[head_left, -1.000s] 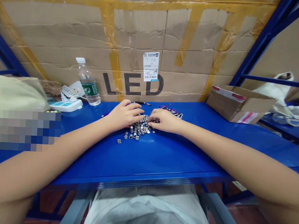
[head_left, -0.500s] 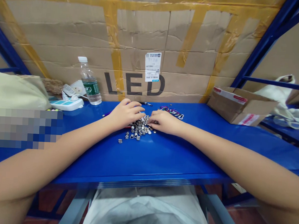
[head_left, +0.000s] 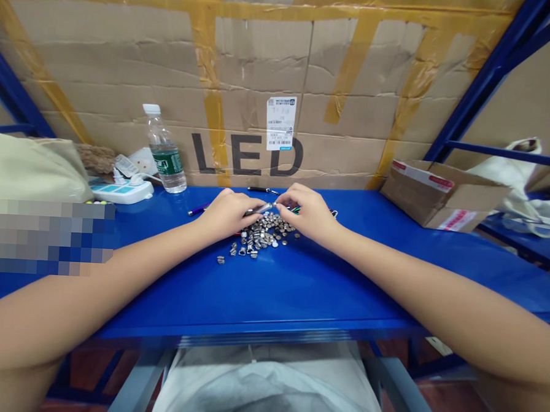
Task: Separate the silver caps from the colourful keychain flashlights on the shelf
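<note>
My left hand is closed around a slim silvery rod-like piece that points toward my other hand. The fingers of my right hand are pinched at its far tip; what small part they hold there is too small to make out. Just below both hands lies a heap of small shiny metal pieces, some flat and round, others like little clasps. One loose metal piece sits apart at the front left. Coloured carabiners are mostly hidden behind my right hand.
A black slim piece with a metal clip lies behind the heap, and a purple one to the left. On the blue table stand a water bottle, a power strip and a small carton. A large cardboard box backs it.
Both hands have risen a little from the metal heap and come together. The slim silvery piece now shows in my left hand, and my right fingers have moved up to its tip.
</note>
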A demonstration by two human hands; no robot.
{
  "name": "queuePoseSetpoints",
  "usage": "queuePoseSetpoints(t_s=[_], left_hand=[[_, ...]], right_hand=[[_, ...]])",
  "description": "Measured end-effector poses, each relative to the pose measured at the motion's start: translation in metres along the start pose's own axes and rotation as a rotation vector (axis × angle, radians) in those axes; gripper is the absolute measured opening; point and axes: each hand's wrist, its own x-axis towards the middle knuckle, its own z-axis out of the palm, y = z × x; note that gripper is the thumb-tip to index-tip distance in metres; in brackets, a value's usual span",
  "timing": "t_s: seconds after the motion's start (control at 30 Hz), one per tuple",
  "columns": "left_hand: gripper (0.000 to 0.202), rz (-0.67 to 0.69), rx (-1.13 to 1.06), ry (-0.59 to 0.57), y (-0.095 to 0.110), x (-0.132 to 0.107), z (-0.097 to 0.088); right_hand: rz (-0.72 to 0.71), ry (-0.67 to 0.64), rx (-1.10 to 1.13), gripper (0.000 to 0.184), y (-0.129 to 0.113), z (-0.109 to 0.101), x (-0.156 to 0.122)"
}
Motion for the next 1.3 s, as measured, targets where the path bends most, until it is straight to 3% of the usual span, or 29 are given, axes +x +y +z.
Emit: queuePoseSetpoints(t_s=[0.37,0.73,0.87,0.93,1.1,1.3], left_hand=[[0.023,-0.038,-0.256,-0.011,0.005,0.001,0.000],[0.022,-0.048,-0.230,0.035,-0.001,0.001,0.004],[0.018,-0.056,-0.203,0.020,-0.004,0.002,0.007],[0.016,-0.048,-0.214,0.008,-0.006,0.001,0.009],[0.016,-0.042,-0.193,0.009,-0.008,0.000,0.011],[0.017,-0.034,-0.214,-0.016,-0.007,0.000,0.011]], right_hand=[[-0.123,-0.103,-0.197,0.016,0.001,-0.001,-0.001],[-0.127,-0.144,-0.097,0.018,0.001,-0.002,-0.003],[-0.104,-0.096,-0.030,0.018,0.002,-0.007,-0.001],[-0.102,-0.156,-0.044,0.016,0.003,-0.010,0.000],[-0.101,-0.454,-0.121,0.011,0.008,-0.011,-0.001],[-0.104,-0.515,-0.117,0.012,0.009,-0.003,-0.002]])
